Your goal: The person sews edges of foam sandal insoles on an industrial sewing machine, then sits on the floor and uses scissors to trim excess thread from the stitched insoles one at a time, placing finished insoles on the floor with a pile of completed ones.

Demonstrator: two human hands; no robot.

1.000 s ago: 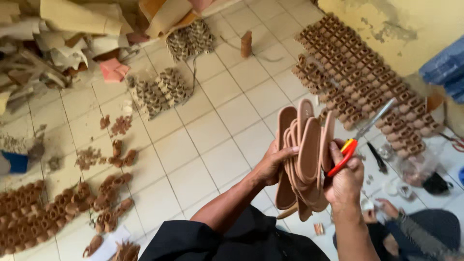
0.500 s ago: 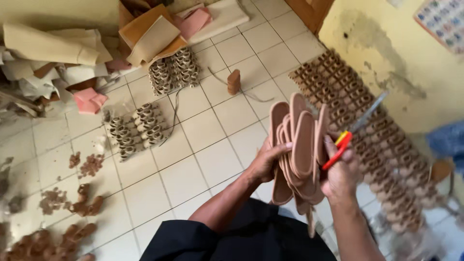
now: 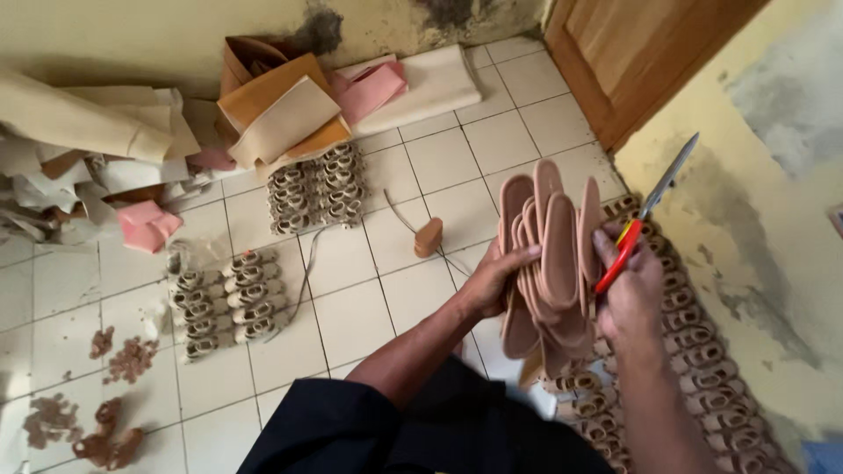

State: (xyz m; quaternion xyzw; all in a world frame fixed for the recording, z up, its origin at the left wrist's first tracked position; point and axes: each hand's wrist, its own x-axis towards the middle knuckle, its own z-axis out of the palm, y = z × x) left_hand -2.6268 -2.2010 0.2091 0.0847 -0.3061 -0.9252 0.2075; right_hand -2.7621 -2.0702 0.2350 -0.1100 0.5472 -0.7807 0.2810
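Observation:
My left hand grips a fanned stack of tan shoe insoles from the left side, holding them upright in front of me. My right hand presses against the right side of the same stack and also holds a pair of scissors with red handles, blades pointing up and right. Both forearms reach out over my dark sleeves above a white tiled floor.
Rows of brown sandal straps line the right wall. Bundled strap pieces and another bundle lie on the tiles. Rolled and folded tan and pink sheets pile at the back left. A small brown block sits mid-floor. A wooden door stands at the back right.
The view has swung left and up: the sheet pile and bundles now sit nearer the centre and the door has come into sight. Both hands keep the insoles and scissors.

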